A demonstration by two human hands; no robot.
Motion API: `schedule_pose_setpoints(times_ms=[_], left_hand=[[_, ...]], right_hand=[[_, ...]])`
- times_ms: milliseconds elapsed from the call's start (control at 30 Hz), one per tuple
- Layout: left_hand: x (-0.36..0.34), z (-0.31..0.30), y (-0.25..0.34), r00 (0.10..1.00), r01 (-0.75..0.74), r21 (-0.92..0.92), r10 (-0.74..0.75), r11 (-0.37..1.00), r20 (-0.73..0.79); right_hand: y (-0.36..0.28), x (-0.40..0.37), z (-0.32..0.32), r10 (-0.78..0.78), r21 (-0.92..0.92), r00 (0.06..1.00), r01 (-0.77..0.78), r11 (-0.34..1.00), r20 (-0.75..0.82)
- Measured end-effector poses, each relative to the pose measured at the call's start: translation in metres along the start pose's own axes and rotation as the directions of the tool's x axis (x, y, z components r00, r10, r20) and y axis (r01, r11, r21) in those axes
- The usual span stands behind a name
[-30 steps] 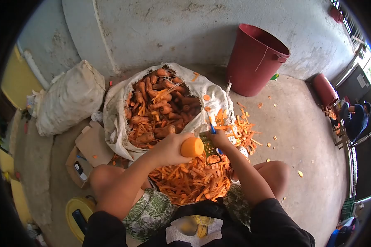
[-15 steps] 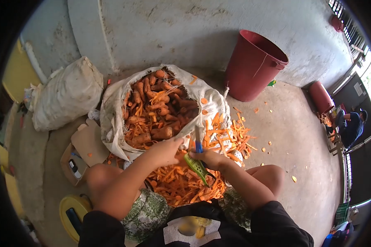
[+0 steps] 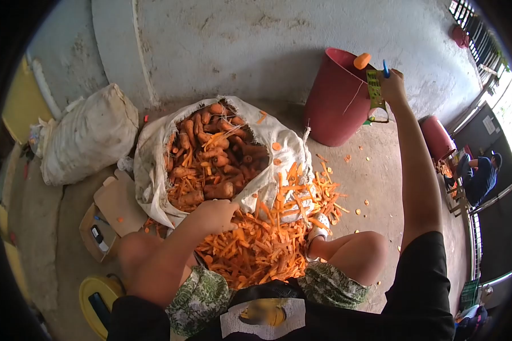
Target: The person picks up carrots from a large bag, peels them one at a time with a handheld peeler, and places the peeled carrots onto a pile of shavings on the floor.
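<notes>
My right hand (image 3: 392, 87) is stretched out to the rim of a tall red bin (image 3: 337, 105), closed on a green grater-like peeler (image 3: 374, 89) and a blue-handled tool (image 3: 386, 69). A peeled carrot (image 3: 362, 61) is at the bin's mouth, just left of that hand. My left hand (image 3: 222, 216) is near the front edge of a white sack (image 3: 153, 153) full of unpeeled carrots (image 3: 213, 153); its fingers are curled, and anything in them is hidden. Orange peelings (image 3: 256, 247) are heaped between my legs.
A closed white sack (image 3: 91, 136) leans at the left wall, near an open cardboard box (image 3: 119, 204). A yellow lidded container (image 3: 96, 301) with a phone is at lower left. Another person (image 3: 479, 179) sits at far right beside a second red bin (image 3: 438, 136).
My right hand has moved from above the peelings up and right to the bin, taking the green peeler and blue-handled tool along. My left hand has shifted slightly down and left.
</notes>
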State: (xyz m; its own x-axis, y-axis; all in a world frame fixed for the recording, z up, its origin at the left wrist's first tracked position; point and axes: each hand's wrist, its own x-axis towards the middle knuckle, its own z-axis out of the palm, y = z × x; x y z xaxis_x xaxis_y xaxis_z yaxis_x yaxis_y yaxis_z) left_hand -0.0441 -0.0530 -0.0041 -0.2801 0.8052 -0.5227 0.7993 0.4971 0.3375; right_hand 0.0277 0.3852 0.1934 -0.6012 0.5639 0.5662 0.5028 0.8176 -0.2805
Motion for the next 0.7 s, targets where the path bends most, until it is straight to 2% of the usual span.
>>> schedule_pose_setpoints(times_ms=[33,67,100,133,233,300,333,367,433,467,500,533,600,700], left_hand=[[0.001,-0.002,0.001,1.0,0.011,-0.004,-0.011,1.0,0.008],[0.002,-0.004,0.001,1.0,0.024,-0.007,-0.024,1.0,0.012],[0.005,-0.004,0.0,1.0,0.029,-0.008,-0.029,1.0,0.009],[0.011,-0.004,-0.003,1.0,0.016,-0.01,-0.016,1.0,-0.006],[0.033,-0.001,-0.015,0.999,0.026,-0.039,-0.024,0.999,0.033],[0.051,0.005,-0.027,0.995,0.054,-0.069,-0.048,0.996,0.087],[0.059,0.007,-0.037,0.991,0.076,-0.176,-0.055,0.981,0.119],[0.067,0.01,-0.047,0.987,0.098,-0.281,-0.057,0.955,0.151],[0.083,0.023,-0.077,0.988,0.124,-0.293,-0.09,0.948,0.128],[0.092,0.034,-0.099,0.963,0.253,-0.463,-0.176,0.849,0.204],[0.099,0.044,-0.115,0.925,0.375,-0.605,-0.245,0.702,0.29],[0.103,0.048,-0.125,0.923,0.381,-0.604,-0.246,0.7,0.297],[0.116,0.046,-0.143,0.821,0.549,-0.607,-0.508,0.575,0.261],[0.144,0.037,-0.16,0.812,0.56,-0.539,-0.545,0.63,0.207]], right_hand=[[-0.017,-0.012,-0.006,0.095,0.243,0.991,-0.116,0.963,0.099],[-0.029,-0.025,-0.006,0.158,0.458,0.964,-0.243,0.855,0.216],[-0.032,-0.042,0.001,0.034,0.67,0.923,-0.303,0.678,0.383],[-0.023,-0.061,0.016,-0.154,0.732,0.894,-0.234,0.64,0.421],[-0.044,-0.138,0.037,-0.143,0.694,0.84,-0.324,0.642,0.524],[-0.04,-0.178,0.058,-0.041,0.575,0.737,-0.49,0.656,0.675],[-0.042,-0.2,0.062,-0.033,0.615,0.715,-0.576,0.538,0.699],[-0.012,-0.221,0.091,0.002,0.435,0.732,-0.407,0.803,0.682],[-0.031,-0.23,0.078,0.142,0.04,0.567,-0.296,0.954,0.811],[-0.034,-0.235,0.076,0.148,0.038,0.549,-0.313,0.949,0.823],[-0.036,-0.237,0.073,0.021,0.128,0.62,-0.195,0.972,0.784],[-0.035,-0.235,0.075,-0.118,0.214,0.682,-0.059,0.975,0.722],[-0.024,-0.227,0.085,-0.115,0.213,0.673,-0.065,0.975,0.73],[-0.004,-0.223,0.101,-0.05,0.115,0.637,-0.062,0.991,0.769]])
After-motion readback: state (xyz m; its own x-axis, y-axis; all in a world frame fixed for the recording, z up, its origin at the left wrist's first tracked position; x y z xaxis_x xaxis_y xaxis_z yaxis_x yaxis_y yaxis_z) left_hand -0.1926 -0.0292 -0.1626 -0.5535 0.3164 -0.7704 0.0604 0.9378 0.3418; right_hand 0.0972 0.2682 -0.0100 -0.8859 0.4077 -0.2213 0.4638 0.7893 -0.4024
